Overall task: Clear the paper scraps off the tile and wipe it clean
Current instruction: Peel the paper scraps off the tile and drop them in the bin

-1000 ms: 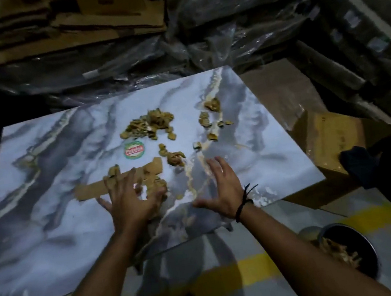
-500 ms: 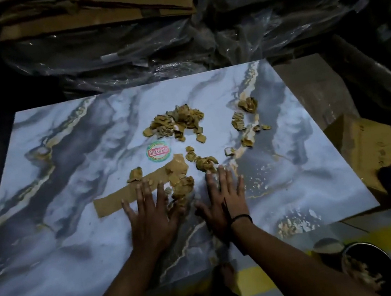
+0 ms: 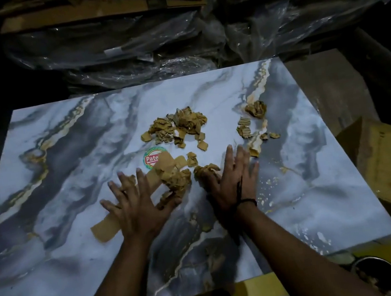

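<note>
The left hand [image 3: 134,206] lies flat, fingers spread, on a long brown paper strip [image 3: 104,228], and the right hand [image 3: 230,180] lies flat against crumpled pieces [image 3: 205,170] just beside it (neither grip curls round anything). Torn brown paper scraps [image 3: 180,124] are heaped beyond both hands, mid-way across the glossy grey-and-white marbled tile [image 3: 77,248].

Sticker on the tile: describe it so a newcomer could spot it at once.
Start at the big marble-patterned tile and find the largest heap of brown scraps near its middle. Just left of that heap, nearer the person, lies the sticker, partly covered by a brown strip. It alone is round, red, white and green among brown paper.
</note>
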Available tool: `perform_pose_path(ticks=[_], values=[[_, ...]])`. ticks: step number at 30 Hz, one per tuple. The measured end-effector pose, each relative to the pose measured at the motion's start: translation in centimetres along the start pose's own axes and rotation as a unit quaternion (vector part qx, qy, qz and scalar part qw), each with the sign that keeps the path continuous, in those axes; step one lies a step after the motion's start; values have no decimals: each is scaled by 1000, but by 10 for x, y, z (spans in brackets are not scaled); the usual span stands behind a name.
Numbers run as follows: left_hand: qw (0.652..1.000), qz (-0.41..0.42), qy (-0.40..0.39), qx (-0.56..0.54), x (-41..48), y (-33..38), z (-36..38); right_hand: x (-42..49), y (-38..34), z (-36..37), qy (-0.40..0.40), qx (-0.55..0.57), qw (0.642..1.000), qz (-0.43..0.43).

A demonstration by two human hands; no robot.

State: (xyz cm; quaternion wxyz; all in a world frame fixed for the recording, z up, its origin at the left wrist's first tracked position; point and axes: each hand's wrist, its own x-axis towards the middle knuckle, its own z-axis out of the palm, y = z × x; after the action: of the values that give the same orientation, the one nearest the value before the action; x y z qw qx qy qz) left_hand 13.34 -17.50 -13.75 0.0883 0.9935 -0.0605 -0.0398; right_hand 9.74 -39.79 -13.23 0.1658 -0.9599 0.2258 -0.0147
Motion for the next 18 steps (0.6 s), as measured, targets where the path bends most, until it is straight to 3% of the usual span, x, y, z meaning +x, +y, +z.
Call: perform_pose_path(ticks=[5,8,11,16,18], values=[[999,3,-44,12,9,24,7,38,24,3,-20,17,996,84],[997,41,-56,-28,14,53,15,37,11,10,-48,10,998,42],[992,77,-38,-91,18,78,17,32,-2,6,-49,78,996,-4],[977,98,92,-166,25,68,-8,78,39,-22,116,139,983,-15],[968,88,97,-213,35,51,-13,118,71,-36,165,124,978,-13]])
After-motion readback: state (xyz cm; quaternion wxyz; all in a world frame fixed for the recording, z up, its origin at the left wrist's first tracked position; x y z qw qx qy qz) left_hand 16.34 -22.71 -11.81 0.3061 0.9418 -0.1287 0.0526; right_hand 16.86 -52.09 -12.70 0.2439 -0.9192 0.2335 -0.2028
